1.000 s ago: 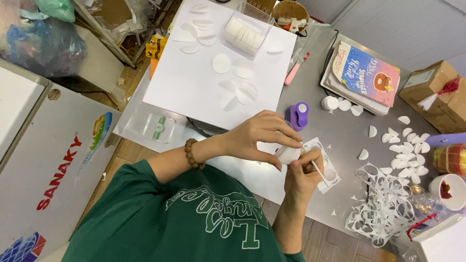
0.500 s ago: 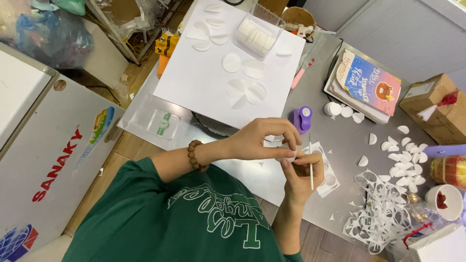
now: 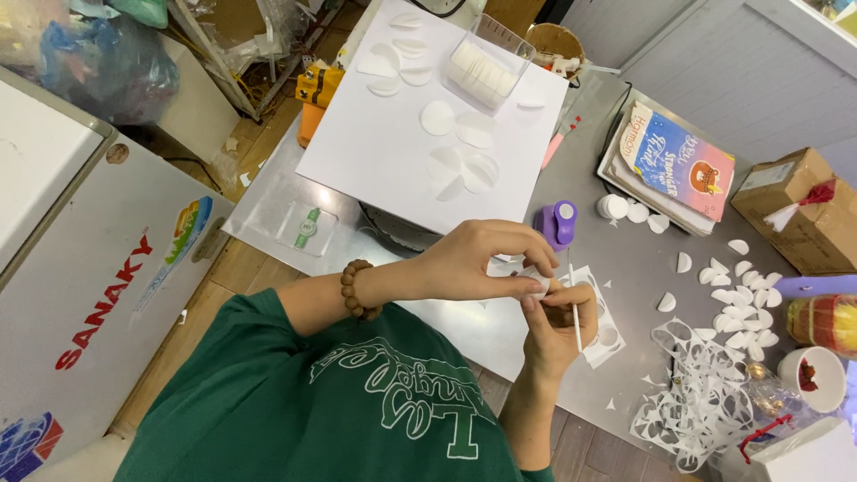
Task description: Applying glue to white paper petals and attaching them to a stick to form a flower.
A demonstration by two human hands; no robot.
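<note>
Between both hands (image 3: 527,295), paper disc (image 3: 538,280)

1. The left hand (image 3: 478,263) now lies further over the right hand (image 3: 558,326), its fingertips closed on the small white paper piece (image 3: 538,281) where both hands meet; a second ago the fingers sat looser above it.
2. The thin white stick (image 3: 575,312) in the right hand stands nearly upright now, where earlier it slanted.
3. The hands sit slightly lower and closer to the chest, away from the purple punch (image 3: 557,223).
4. The view has shifted, showing more of the white sheet (image 3: 384,152).
</note>
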